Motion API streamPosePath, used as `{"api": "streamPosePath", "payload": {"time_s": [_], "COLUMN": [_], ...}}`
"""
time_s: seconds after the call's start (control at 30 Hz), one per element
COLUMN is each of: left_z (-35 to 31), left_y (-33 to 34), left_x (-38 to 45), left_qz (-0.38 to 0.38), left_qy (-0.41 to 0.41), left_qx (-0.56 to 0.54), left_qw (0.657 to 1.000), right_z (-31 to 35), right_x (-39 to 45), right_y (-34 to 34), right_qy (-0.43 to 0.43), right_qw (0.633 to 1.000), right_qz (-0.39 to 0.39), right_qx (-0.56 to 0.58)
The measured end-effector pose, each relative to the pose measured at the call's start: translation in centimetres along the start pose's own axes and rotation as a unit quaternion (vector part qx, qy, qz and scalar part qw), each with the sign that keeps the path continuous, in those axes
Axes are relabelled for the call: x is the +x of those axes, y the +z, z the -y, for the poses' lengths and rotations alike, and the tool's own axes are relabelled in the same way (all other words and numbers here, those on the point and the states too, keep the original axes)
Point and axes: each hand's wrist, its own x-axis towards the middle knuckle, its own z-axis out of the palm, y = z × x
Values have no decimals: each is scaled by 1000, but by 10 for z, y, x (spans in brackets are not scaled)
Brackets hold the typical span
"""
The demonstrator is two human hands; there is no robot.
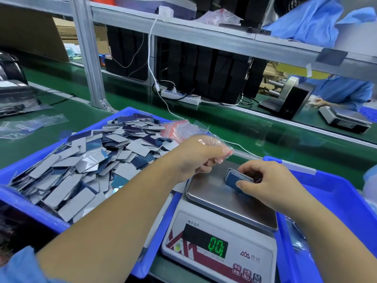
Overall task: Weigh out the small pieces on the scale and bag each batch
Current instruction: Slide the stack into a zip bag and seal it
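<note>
Blue pieces sit stacked on the scale, pinched by right hand; left hand grips a bag. Bagging looks next.

The right hand covers much of the small stack of blue rectangular pieces on the steel scale, whose green digits blur, and the right blue plastic bin runs past the frame edge.

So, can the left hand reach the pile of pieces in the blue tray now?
Probably not freely: the left hand already holds a small clear bag. The pieces lie uncovered in the blue tray beside it.
</note>
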Motion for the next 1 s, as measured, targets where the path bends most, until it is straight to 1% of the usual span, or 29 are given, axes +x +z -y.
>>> {"api": "streamPosePath", "payload": {"time_s": [0.17,0.33,0.43,0.5,0.53,0.63,0.73,0.8,1.0], "left_z": [0,0,-1,-3,-4,-5,-6,-6,-4], "left_y": [0,2,3,2,2,2,3,4,8], "left_x": [0,1,2,2,2,3,2,1,-2], "left_qz": [6,-42,-62,-66,-69,-69,-55,-40,13], "left_qy": [13,11,9,-3,-15,-42,-39,-28,10], "left_qx": [37,45,5,-34,-51,-81,-95,-96,-74], "left_qw": [999,998,998,997,996,993,993,994,997], "right_z": [1,0,-2,-2,-2,1,5,6,14], "right_x": [0,0,1,2,3,2,0,-1,-4], "right_y": [0,1,0,-1,-2,-6,-6,-5,0], "right_qy": [4,11,18,21,22,-2,-39,-56,-58], "right_qw": [1000,1000,999,996,989,943,902,894,912], "right_qz": [3,-4,-23,-52,-70,-94,-106,-114,-108], "right_qx": [4,-4,15,73,131,319,418,429,391]}}
